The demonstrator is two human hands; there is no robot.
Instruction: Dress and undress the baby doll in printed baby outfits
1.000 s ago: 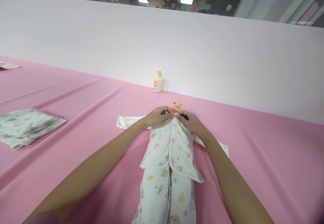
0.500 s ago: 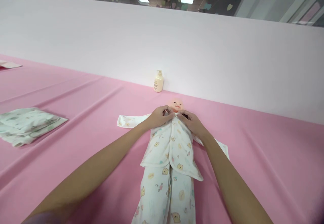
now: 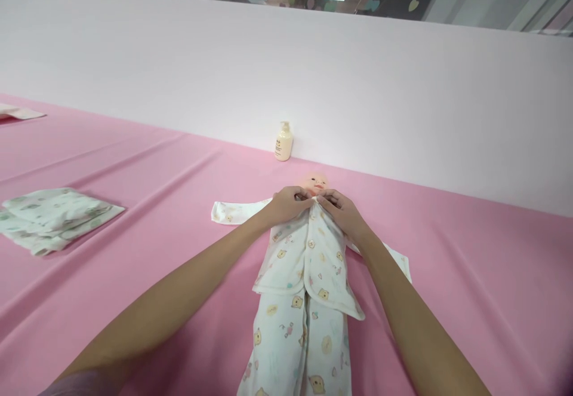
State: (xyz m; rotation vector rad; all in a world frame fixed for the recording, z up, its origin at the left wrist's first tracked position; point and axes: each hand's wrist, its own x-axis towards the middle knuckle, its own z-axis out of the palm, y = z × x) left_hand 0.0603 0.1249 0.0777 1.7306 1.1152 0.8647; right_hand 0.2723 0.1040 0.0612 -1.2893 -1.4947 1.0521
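A baby doll [image 3: 316, 182] lies on its back, dressed in a white bear-print jacket [image 3: 286, 258] and matching trousers [image 3: 280, 336]. Just under its chin, my left hand [image 3: 290, 205] pinches one side of the jacket's collar. Close against it, my right hand [image 3: 342, 209] pinches the other side, so the fingertips of both hands almost meet. Whether a fastener sits between the fingers is hidden. Lower on the jacket front, a button [image 3: 311, 243] shows. The sleeves stretch out to both sides, the right one partly behind my forearm.
A cream pump bottle [image 3: 283, 143] stands by the white wall [image 3: 403, 103] beyond the doll's head. Folded printed cloth [image 3: 58, 220] lies at left on the pink covering [image 3: 179, 169], which has creases. A pale pink cloth [image 3: 20, 112] is at the far left edge.
Both hands stay at the collar, with the fingers shifted slightly and the right fingertips closer to the left. The whole view has moved a little, so everything appears slightly further right.
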